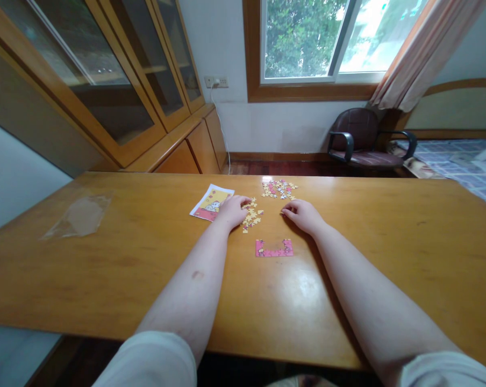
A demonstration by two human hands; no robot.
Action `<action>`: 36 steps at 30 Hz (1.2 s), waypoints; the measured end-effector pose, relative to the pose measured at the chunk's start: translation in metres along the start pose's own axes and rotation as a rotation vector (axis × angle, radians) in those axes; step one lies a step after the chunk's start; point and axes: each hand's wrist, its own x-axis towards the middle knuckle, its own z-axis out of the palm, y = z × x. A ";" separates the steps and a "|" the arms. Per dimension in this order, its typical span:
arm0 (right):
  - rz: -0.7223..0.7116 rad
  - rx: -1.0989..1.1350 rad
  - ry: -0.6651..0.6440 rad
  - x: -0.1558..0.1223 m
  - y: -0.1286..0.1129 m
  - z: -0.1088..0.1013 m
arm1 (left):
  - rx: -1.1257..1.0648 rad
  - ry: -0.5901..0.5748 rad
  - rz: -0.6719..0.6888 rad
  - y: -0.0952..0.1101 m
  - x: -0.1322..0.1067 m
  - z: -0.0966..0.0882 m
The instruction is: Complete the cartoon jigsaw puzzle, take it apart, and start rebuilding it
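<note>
My left hand (pixel 234 210) lies over the right edge of a printed picture sheet (pixel 207 207). Its fingers are loosely curved and apart from the thumb, touching a small pile of yellow jigsaw pieces (pixel 251 216). To the right of that pile is my right hand (pixel 302 215), thumb and fingers drawn together low over the table; anything between the fingertips is too small to make out. Just beyond it lies a second pile of mixed pink, yellow and white jigsaw pieces (pixel 279 188). Nearer to me, a joined pink strip of puzzle (pixel 273 252) forms a shallow U, open at its far side.
Everything lies on a glossy wooden table (pixel 154 258). A crumpled clear plastic bag (pixel 81 215) rests on the left side. Beyond the table stand a glass-door cabinet (pixel 146 75), an office chair (pixel 359 137) under the window, and a bed (pixel 461 161) at right.
</note>
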 end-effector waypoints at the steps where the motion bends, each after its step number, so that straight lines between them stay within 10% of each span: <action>1: -0.005 0.000 -0.004 0.000 0.000 0.000 | 0.003 -0.005 -0.005 0.000 0.000 0.000; 23: -0.144 0.099 -0.073 -0.001 0.002 0.004 | 0.032 0.039 -0.125 -0.001 0.002 0.001; 36: -0.068 0.075 -0.014 -0.002 -0.003 0.002 | -0.317 0.177 -0.126 -0.001 0.004 0.001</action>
